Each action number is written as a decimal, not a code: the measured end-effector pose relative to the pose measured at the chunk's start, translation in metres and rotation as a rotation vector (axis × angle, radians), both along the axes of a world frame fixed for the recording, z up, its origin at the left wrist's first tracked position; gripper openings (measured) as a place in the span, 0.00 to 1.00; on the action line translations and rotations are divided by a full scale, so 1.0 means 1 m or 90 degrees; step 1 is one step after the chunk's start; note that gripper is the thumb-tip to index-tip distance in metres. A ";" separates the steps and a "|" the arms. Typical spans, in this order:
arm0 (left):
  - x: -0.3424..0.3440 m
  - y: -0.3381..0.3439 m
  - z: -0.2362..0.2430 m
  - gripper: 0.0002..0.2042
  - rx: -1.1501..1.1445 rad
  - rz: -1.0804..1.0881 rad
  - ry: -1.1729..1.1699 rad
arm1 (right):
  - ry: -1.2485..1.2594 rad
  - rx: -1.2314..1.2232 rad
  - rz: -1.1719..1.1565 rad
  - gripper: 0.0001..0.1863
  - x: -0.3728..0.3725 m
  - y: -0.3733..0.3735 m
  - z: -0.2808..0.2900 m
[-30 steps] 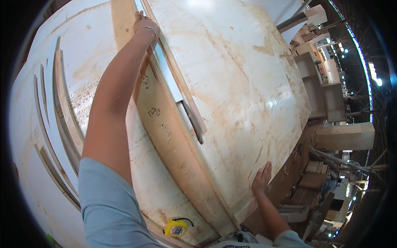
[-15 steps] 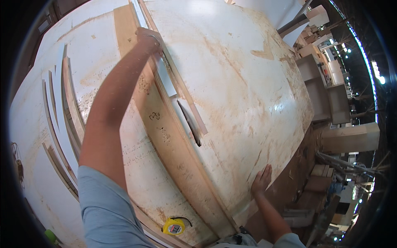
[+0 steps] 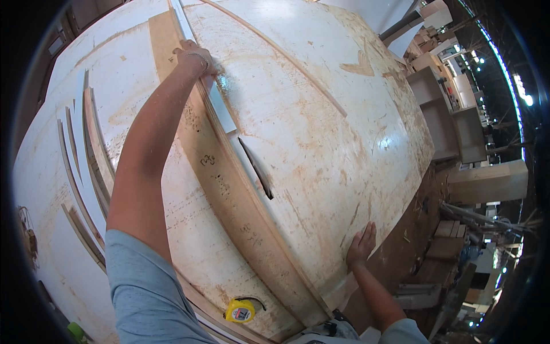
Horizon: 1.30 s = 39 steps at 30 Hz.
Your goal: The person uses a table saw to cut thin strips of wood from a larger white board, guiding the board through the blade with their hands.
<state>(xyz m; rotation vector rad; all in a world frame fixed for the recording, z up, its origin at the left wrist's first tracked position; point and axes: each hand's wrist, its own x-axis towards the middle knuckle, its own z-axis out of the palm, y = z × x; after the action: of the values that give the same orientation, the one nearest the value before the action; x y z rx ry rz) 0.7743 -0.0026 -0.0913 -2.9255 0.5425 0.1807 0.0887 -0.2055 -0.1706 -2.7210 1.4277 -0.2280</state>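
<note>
My left hand point(image 3: 193, 59) reaches far out over a long brown wooden plank point(image 3: 220, 183). Its fingers are bent round a narrow white strip point(image 3: 222, 109) that runs along the plank's right edge; what lies under the palm is hidden. Lower right, my right hand point(image 3: 361, 245) rests flat near the table's edge, fingers stretched out, holding nothing. A thin wooden strip point(image 3: 286, 56) lies slantwise on the white, stained tabletop point(image 3: 321, 172), apart from the plank. Between the plank and my right hand, a dark narrow slot point(image 3: 256, 169) shows in the tabletop.
A yellow tape measure point(image 3: 239, 310) lies left of the plank's near end. Several narrow strips point(image 3: 98, 135) lie beyond my left arm. Past the table's right edge stand grey open boxes point(image 3: 438, 114), a pale wooden block point(image 3: 487, 182) and stacked boards on the brown floor.
The thin wooden strip has swung away to the right, off the plank's side. My left hand has shifted slightly left with the plank and white strip. My right hand stays nearly in place.
</note>
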 end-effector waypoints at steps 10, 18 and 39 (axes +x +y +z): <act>0.021 -0.005 0.017 0.10 -0.002 -0.036 0.114 | -0.011 0.012 0.000 0.32 0.002 0.001 0.003; 0.049 0.013 -0.019 0.12 -0.258 0.038 -0.037 | -0.026 -0.034 0.029 0.33 0.000 -0.003 -0.001; -0.456 0.360 0.099 0.26 -0.592 0.403 -0.071 | 0.031 -0.098 0.000 0.31 -0.012 -0.005 -0.010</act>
<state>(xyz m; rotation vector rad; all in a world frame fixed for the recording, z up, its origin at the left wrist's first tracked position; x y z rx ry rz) 0.3187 0.3579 0.0072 -3.8643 -0.4948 -0.2388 0.0769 -0.2108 -0.1805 -2.8666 1.4818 -0.2859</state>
